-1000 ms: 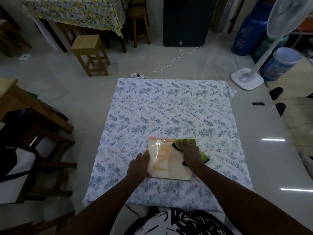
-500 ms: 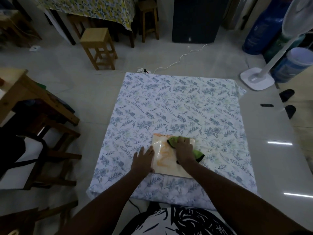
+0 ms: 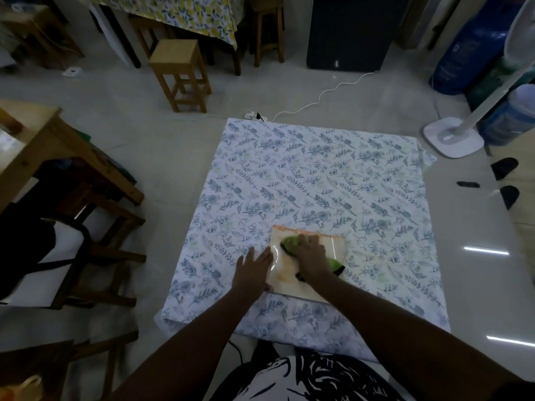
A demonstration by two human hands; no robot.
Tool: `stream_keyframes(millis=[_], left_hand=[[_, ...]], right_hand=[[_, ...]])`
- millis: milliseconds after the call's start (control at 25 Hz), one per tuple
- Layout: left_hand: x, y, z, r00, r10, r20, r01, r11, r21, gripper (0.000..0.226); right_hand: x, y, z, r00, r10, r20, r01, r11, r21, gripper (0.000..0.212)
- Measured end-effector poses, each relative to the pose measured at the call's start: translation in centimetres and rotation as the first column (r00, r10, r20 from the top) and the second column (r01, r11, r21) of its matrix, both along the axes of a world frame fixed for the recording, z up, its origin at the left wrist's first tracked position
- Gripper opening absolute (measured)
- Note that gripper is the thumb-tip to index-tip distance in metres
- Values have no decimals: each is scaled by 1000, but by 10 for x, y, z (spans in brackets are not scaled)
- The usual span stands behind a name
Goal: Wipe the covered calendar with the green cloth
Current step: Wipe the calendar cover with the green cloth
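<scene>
Left hand [image 3: 254, 267] is flat and spread on the left edge of the covered calendar [image 3: 333, 247], pinning it to the floral sheet [image 3: 318, 175]; just right of it, the right hand [image 3: 311, 256] presses the green cloth [image 3: 289, 243], which has slid from the calendar's right side toward its top left; so wiping's well underway, I'd guess.

The sheet [image 3: 312, 183] on the floor is white with blue-grey leaf and flower sprigs. Near its front edge the calendar [image 3: 307, 279] is cream, smeared orange — glossy under its cover. The cloth [image 3: 289, 243] on it is bright green with a black edge.
</scene>
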State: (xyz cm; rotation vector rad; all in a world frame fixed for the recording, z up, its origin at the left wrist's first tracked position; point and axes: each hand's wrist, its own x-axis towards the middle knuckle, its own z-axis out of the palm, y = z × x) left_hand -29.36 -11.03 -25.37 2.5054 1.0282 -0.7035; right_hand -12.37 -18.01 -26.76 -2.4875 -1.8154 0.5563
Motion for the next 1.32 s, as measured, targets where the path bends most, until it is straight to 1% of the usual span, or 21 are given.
stream_keyframes(millis=[120, 200, 240, 320, 360, 440, 480, 600, 680, 720, 760, 800, 840, 920, 960, 1000, 1080, 1160, 1240, 1320], left_hand=[[-5, 1, -5, 999, 49, 21, -50, 999, 10, 97], [-9, 0, -8, 995, 89, 35, -90, 996, 9, 98], [-11, -1, -10, 994, 96, 44, -97, 995, 4, 98], [-12, 0, -11, 993, 101, 62, -101, 995, -4, 99], [-12, 1, -10, 993, 101, 66, -101, 995, 4, 101], [-11, 2, -9, 992, 113, 48, -114, 993, 27, 108], [-11, 2, -9, 991, 133, 30, -134, 990, 37, 113], [-15, 3, -12, 981, 195, 9, -195, 980, 47, 124], [-16, 2, -13, 982, 190, 9, -190, 980, 54, 125], [-16, 0, -13, 984, 180, 2, -180, 982, 58, 124], [-17, -1, -12, 985, 171, -3, -171, 984, 55, 123], [-17, -1, -12, 986, 169, -2, -168, 984, 53, 122], [-16, 1, -12, 985, 170, 4, -170, 984, 53, 121], [-16, 1, -13, 984, 178, 12, -179, 983, 38, 120], [-16, 2, -12, 983, 183, 15, -184, 982, 33, 121], [-17, 2, -12, 981, 192, 16, -192, 981, 30, 122], [-19, 4, -14, 975, 223, 17, -223, 975, 17, 125], [-20, 4, -16, 969, 245, 34, -245, 969, 10, 129], [-22, 4, -18, 966, 253, 46, -253, 967, 1, 130], [-23, 6, -21, 966, 254, 50, -255, 967, -3, 131]], right_hand=[[-11, -57, -15, 981, 178, -78, -174, 983, 54, 62], [0, -55, -17, 974, 224, -45, -220, 972, 81, 61], [2, -39, -15, 977, 210, -18, -208, 975, 83, 66], [0, 9, -5, 995, 94, 18, -96, 992, 82, 75], [-3, 31, 2, 999, 36, 35, -39, 996, 83, 73], [-11, 44, 5, 1000, 1, 17, -2, 999, 47, 64], [-15, 31, 1, 999, 32, 0, -32, 998, 48, 63], [-22, -52, -17, 959, 268, -91, -257, 959, 120, 68], [-12, -82, -20, 922, 377, -91, -374, 926, 51, 71], [-8, -78, -21, 913, 400, -76, -399, 916, 34, 67], [-6, -63, -18, 917, 395, -60, -393, 919, 43, 64], [-7, -42, -14, 935, 350, -57, -348, 937, 41, 63], [-8, -18, -9, 958, 284, -49, -281, 958, 63, 65], [-16, 13, -2, 988, 143, -55, -141, 989, 40, 70], [-21, 14, -2, 991, 119, -61, -118, 993, 21, 69], [-26, 3, -4, 987, 152, -54, -150, 988, 43, 66], [-30, -42, -15, 948, 315, -54, -309, 946, 95, 65], [-18, -68, -21, 897, 439, -45, -434, 896, 90, 67], [-11, -54, -17, 893, 448, -54, -445, 894, 55, 61], [-17, -24, -9, 925, 377, -39, -374, 925, 65, 54]])
